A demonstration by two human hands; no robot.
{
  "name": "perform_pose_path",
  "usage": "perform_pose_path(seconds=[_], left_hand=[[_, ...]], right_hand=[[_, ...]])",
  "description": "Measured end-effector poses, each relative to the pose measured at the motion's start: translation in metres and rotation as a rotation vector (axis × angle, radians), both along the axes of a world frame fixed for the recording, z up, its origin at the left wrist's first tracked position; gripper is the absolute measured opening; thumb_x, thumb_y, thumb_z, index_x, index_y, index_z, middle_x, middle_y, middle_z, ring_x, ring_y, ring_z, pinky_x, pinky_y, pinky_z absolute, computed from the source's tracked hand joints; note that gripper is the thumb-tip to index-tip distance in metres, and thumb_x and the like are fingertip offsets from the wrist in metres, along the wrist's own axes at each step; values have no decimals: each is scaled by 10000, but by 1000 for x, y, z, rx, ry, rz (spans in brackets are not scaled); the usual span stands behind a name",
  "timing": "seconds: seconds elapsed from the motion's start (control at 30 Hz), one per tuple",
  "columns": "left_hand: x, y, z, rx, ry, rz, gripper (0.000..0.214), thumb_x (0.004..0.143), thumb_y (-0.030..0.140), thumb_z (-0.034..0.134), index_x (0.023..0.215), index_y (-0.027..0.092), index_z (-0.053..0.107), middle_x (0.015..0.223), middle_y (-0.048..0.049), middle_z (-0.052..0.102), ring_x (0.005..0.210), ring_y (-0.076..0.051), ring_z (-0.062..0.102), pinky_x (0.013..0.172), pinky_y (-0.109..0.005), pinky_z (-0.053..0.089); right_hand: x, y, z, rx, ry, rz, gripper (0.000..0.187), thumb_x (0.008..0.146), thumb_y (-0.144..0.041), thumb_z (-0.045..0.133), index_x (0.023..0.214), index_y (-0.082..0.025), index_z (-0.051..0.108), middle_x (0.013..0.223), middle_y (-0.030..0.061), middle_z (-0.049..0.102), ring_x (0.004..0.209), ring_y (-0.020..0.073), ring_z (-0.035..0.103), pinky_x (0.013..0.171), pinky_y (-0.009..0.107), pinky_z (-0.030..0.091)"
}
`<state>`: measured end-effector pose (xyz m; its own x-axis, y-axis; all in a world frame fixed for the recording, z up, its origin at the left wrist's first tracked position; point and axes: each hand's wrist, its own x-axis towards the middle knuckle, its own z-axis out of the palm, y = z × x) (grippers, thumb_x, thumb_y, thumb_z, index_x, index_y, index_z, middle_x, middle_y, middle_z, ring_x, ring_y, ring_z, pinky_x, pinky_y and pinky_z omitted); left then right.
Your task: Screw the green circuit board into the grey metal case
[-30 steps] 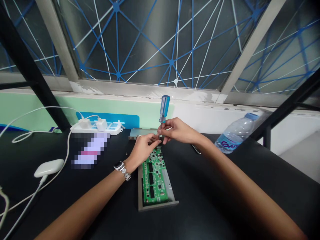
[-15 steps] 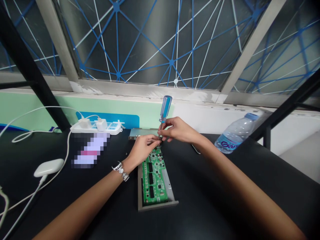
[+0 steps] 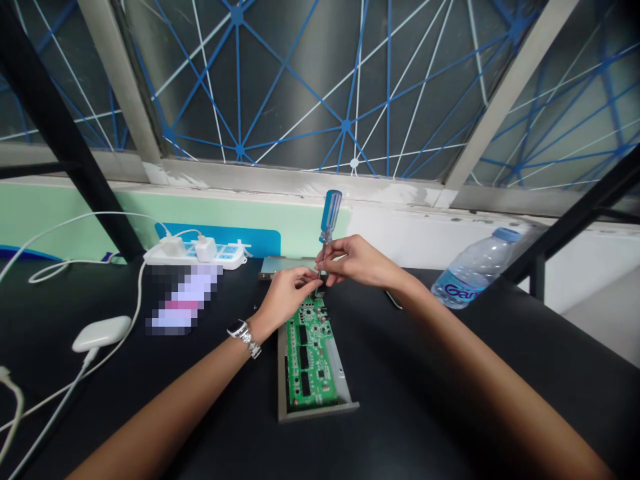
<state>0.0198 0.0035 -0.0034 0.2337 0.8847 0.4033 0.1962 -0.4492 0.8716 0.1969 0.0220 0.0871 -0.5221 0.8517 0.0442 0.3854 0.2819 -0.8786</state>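
Observation:
A green circuit board (image 3: 311, 353) lies in an open grey metal case (image 3: 343, 373) on the black table. A screwdriver (image 3: 329, 215) with a blue handle stands nearly upright over the board's far end. My right hand (image 3: 356, 261) pinches its metal shaft just below the handle. My left hand (image 3: 286, 293) is closed in a pinch at the shaft's lower end, right by the tip; whether a screw sits there I cannot make out. A watch (image 3: 243, 336) is on my left wrist.
A grey metal cover (image 3: 280, 265) lies behind the hands. A white power strip (image 3: 197, 253) with plugs and white cables sits far left, a white charger (image 3: 101, 333) nearer. A water bottle (image 3: 473, 270) lies at the right by a black frame leg (image 3: 565, 227).
The screwdriver handle tilted slightly right and came back nearly upright. Both hands stay at the far end of the board with small finger shifts.

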Motion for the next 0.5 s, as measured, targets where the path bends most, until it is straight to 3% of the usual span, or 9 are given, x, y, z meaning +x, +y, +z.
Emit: perform_pose_path(seconds=[0.3,0.5], left_hand=[[3,5,-5,4,18,-86,203,901,300,604,850,129,698,903,-95,757,920,-232,707,857,-345,546],[3,0,-1,-37,-20,-129,232,902,321,605,914,121,721,955,-108,762,941,-245,709,867,-373,553]], right_hand=[[-8,-2,-5,-30,60,66,130,832,-275,662,851,-146,661,705,20,681,573,126,684,553,238,534],[-8,-1,-5,-36,59,20,160,810,-302,694,830,-149,649,684,17,682,575,133,674,543,248,532]])
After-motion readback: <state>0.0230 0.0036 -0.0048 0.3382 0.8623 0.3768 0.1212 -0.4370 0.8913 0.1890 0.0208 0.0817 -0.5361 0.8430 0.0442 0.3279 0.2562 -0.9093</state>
